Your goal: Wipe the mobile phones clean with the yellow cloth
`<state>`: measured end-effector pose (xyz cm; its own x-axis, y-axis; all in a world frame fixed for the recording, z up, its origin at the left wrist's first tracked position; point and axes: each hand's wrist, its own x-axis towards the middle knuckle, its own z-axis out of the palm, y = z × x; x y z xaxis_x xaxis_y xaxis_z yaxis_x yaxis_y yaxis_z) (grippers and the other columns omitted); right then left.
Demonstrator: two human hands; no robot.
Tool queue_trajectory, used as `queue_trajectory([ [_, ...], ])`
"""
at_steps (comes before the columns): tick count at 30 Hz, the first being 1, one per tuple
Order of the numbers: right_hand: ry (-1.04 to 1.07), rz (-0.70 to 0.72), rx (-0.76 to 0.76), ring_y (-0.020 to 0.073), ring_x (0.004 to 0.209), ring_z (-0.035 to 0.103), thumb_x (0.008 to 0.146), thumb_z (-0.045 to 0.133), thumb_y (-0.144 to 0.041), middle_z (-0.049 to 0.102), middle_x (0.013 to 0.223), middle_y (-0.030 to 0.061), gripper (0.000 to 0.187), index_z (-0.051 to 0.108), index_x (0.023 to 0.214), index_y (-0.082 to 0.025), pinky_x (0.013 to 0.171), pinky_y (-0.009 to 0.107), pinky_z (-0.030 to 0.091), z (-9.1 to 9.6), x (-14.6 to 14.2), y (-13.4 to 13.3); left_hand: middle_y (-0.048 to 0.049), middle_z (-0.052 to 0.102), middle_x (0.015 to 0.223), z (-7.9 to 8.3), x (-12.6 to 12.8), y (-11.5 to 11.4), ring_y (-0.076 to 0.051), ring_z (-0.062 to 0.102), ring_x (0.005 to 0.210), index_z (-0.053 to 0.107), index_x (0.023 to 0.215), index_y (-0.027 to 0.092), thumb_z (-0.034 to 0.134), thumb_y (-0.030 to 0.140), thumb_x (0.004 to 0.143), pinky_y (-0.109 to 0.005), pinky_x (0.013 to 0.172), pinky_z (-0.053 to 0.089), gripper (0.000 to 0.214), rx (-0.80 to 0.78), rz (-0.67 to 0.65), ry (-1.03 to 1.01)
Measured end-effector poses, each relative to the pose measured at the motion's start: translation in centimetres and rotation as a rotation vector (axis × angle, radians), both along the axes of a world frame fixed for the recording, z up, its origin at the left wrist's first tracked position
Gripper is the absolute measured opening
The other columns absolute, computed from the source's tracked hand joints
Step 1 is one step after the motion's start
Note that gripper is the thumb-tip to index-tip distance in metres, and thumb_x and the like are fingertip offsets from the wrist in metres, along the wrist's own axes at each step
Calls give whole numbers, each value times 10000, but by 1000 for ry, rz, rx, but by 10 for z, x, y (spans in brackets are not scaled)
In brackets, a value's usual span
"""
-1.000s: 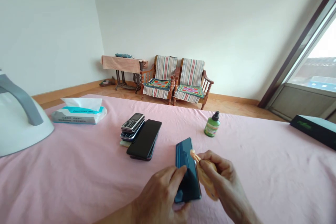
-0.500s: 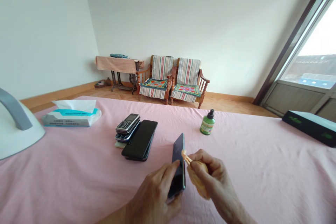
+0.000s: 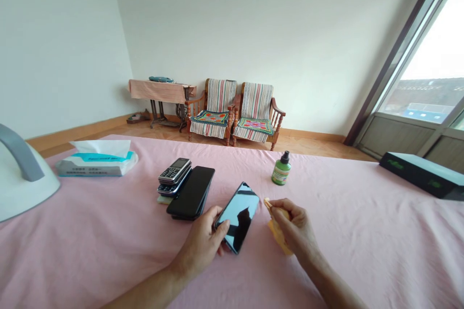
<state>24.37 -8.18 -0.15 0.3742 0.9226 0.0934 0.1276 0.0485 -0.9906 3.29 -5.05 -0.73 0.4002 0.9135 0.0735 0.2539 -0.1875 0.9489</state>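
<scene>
My left hand (image 3: 205, 241) is closed round the lower left side of a smartphone (image 3: 239, 217), thumb on its front edge. The phone is tilted with its glossy screen up, mirroring light and a dark shape. To its right, my right hand (image 3: 292, 222) pinches a yellow cloth (image 3: 279, 237), a small twisted tip of it poking out past the fingers. That tip is close to the phone's right edge but apart from it. Left of the phone lies a stack of black smartphones (image 3: 192, 192), beside a pile of keypad phones (image 3: 174, 172).
A green spray bottle (image 3: 281, 170) stands beyond my right hand. At the left are a tissue pack (image 3: 96, 164) and a white object with a grey handle (image 3: 25, 174). A black box (image 3: 420, 174) sits far right on the pink tablecloth (image 3: 119, 246). Two wooden chairs (image 3: 253, 108) stand behind.
The phone has turned from standing on edge to screen up. My right hand's cloth has come away from its side, and my left hand has shifted its hold.
</scene>
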Motion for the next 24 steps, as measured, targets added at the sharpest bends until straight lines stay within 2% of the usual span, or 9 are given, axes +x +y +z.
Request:
queue_trajectory([
  [6, 26, -103, -68, 71, 357, 384, 614, 688, -473, 464, 444, -51, 371, 678, 728, -120, 339, 183, 260, 4, 23, -1, 8, 602, 675, 2, -1, 0, -110, 549, 462, 525, 914, 140, 544, 461, 816, -190, 400, 417, 336, -36, -65, -53],
  [13, 37, -191, -62, 75, 338, 402, 571, 710, -455, 482, 413, -44, 358, 684, 679, -115, 334, 184, 279, 5, 61, -19, -6, 628, 623, 4, -4, 5, -121, 574, 473, 524, 816, 141, 594, 535, 763, -189, 402, 406, 404, -129, -132, -97],
  [17, 60, -270, -23, 80, 333, 402, 569, 712, -462, 481, 414, -43, 373, 694, 698, -113, 333, 197, 290, 5, 73, -24, -8, 628, 577, 6, -1, 9, -117, 559, 443, 522, 797, 135, 655, 544, 705, -201, 412, 409, 439, -205, -142, -118],
  [21, 85, -369, 49, 77, 346, 398, 568, 715, -479, 486, 428, -44, 410, 703, 736, -105, 336, 198, 289, 6, 79, -25, -14, 634, 628, 6, 14, 4, -123, 592, 496, 516, 791, 141, 681, 530, 688, -212, 460, 433, 434, -299, -162, -161],
  [24, 99, -448, 108, 85, 368, 422, 579, 709, -501, 503, 450, -39, 449, 708, 784, -101, 345, 201, 303, 7, 86, -24, -38, 654, 705, 5, 36, 0, -129, 616, 548, 524, 816, 139, 689, 505, 699, -215, 493, 445, 418, -359, -194, -195],
])
